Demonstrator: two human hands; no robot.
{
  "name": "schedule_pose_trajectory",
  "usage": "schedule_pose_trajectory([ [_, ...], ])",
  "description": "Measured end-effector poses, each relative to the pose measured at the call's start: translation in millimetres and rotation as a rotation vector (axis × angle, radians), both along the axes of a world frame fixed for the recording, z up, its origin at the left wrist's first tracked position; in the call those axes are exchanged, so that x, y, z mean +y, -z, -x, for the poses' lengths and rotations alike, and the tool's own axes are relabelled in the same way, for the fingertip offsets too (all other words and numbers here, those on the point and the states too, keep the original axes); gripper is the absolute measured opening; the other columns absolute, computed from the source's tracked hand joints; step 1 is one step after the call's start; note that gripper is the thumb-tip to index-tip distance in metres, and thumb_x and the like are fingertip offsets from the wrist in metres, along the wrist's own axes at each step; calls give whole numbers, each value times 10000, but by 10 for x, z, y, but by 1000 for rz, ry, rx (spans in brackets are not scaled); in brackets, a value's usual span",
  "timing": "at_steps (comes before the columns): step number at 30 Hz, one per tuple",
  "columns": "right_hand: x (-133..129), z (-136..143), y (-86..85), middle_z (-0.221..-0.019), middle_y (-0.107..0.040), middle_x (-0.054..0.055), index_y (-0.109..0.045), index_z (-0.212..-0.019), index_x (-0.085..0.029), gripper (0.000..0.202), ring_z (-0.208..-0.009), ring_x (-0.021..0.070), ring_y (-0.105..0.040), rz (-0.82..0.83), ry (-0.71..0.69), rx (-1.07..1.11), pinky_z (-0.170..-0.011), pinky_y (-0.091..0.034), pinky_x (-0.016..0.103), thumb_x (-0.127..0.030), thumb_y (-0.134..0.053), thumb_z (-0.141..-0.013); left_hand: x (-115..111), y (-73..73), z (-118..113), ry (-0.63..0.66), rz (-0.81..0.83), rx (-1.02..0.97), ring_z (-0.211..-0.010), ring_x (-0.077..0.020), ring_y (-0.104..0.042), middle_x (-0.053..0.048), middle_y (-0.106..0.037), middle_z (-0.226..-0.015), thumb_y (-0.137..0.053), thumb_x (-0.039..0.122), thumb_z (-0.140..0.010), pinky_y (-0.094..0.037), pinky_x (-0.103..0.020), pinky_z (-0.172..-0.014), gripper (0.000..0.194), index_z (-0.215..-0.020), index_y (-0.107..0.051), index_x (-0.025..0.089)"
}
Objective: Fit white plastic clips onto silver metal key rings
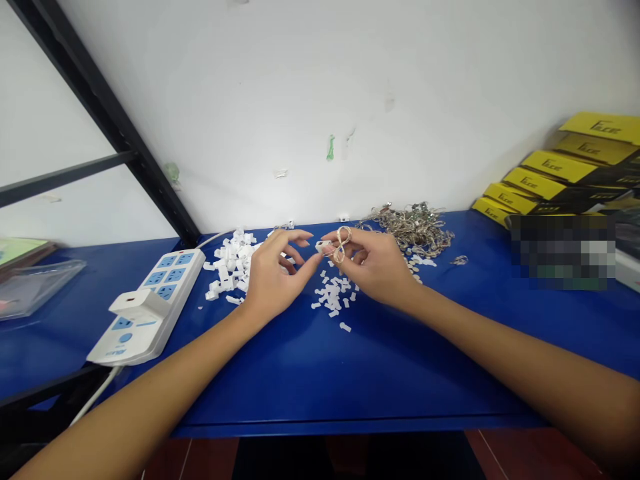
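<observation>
My right hand (377,263) is closed, its fingertips pinching a small white plastic housing (323,247). A thin beige looped wire (343,244) hangs at the same fingertips, apparently joined to the housing. My left hand (277,270) faces it with fingers apart and curved; its thumb tip is close to the housing, and I cannot tell whether they touch. Below the hands lie several small flat white pieces (334,293). A heap of white plastic housings (231,263) sits beside my left hand. Behind my right hand is a tangled pile of beige wires (415,230).
A white power strip (173,283) with a plugged-in adapter (140,305) lies left on the blue table (320,380). Yellow and black boxes (555,167) are stacked at the right. A black metal frame (115,127) stands at the left, and a white wall (280,100) behind.
</observation>
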State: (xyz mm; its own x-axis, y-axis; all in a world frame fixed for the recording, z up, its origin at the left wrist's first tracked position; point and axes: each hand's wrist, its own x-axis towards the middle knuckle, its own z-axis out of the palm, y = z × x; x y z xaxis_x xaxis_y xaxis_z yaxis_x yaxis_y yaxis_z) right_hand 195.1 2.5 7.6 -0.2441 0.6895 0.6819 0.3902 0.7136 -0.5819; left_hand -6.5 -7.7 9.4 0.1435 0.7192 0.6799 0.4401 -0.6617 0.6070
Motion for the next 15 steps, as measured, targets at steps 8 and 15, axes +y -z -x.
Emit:
schedule_pose_trajectory([
  [8, 83, -45, 90, -907, -732, 81, -738, -958, -157, 170, -715, 142, -623, -381, 0, -229, -641, -488, 278, -256, -607, -1002, 31, -7, -36, 390, 811, -426, -891, -198, -709, -127, -750, -1030, -711, 523, -927, -608, -279, -692, 416, -1058, -767, 132],
  [15, 89, -44, 125, -979, -713, 92, -737, -1045, -151, 194, -803, 155, -658, -435, 2, -259, -687, -533, 280, -130, -551, -995, 47, -2, -9, 460, 991, -615, -975, -173, -686, -93, -756, -1028, -829, 409, -860, -580, -278, -832, 321, -1051, -796, 152],
])
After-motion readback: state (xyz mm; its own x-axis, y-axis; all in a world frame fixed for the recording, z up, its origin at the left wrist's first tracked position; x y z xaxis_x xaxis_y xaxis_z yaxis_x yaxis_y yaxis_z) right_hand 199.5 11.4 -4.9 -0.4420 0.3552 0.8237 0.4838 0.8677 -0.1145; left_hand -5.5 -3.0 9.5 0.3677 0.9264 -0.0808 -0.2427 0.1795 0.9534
